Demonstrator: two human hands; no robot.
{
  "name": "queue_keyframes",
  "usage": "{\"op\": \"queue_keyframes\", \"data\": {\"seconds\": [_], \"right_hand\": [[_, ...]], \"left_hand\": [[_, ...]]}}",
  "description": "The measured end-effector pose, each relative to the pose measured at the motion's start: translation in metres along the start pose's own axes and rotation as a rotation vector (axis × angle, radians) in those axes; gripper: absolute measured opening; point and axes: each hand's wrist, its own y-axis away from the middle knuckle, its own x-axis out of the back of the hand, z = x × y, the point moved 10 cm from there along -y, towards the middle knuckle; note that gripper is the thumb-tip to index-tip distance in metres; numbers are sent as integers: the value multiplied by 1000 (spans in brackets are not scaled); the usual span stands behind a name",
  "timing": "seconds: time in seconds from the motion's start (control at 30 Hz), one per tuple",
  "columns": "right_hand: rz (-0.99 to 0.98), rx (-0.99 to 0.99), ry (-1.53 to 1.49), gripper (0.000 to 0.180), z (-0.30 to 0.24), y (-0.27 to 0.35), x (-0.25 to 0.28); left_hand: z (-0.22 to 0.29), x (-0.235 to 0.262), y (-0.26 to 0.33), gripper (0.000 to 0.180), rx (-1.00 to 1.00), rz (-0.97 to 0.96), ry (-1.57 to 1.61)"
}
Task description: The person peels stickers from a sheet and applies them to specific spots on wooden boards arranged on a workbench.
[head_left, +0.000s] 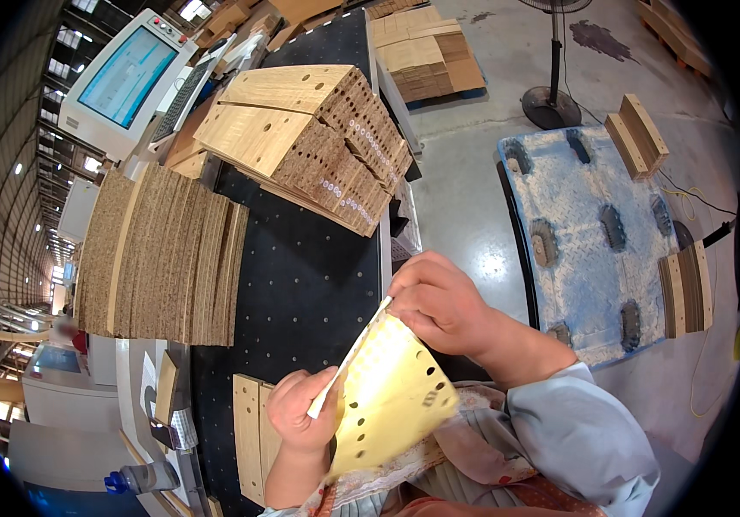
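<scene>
A yellow paper sheet (pixel 396 388), likely a sheet of labels, is held between my two hands in front of my body. It has dark round spots along two sides and a white edge strip that is bent up. My left hand (pixel 301 412) pinches the lower left end of that white edge. My right hand (pixel 439 302) is closed on its upper end, with the fingertips pressed together. Beyond the hands, a tilted stack of drilled wood-grain boards (pixel 271 121) lies on the black dotted table (pixel 301 289). Small white rings show on the boards' edges.
Left on the table stands a stack of chipboard panels (pixel 172 258). Lower left are narrow drilled boards (pixel 249 431) and a water bottle (pixel 142 478). A computer monitor (pixel 124 77) is far left. Right, on the floor, a blue pallet (pixel 577 250) carries board pieces; behind stands a fan (pixel 551 103).
</scene>
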Motion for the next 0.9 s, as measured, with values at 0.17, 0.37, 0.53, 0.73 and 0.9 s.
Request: {"op": "queue_keyframes", "data": {"seconds": [0.17, 0.37, 0.53, 0.73, 0.9], "right_hand": [[61, -17, 31, 17, -2, -4, 6], [-24, 90, 75, 22, -12, -4, -6], [-47, 103, 92, 25, -9, 1, -10], [-56, 104, 114, 22, -4, 3, -11], [-77, 83, 134, 23, 9, 6, -12]], "left_hand": [[2, -2, -2, 28, -2, -16, -21], [4, -6, -6, 25, -20, -32, -63], [-11, -8, 0, 11, 110, -35, 3], [-27, -14, 1, 9, 287, -44, 121], [-44, -21, -4, 6, 388, -13, 144]]}}
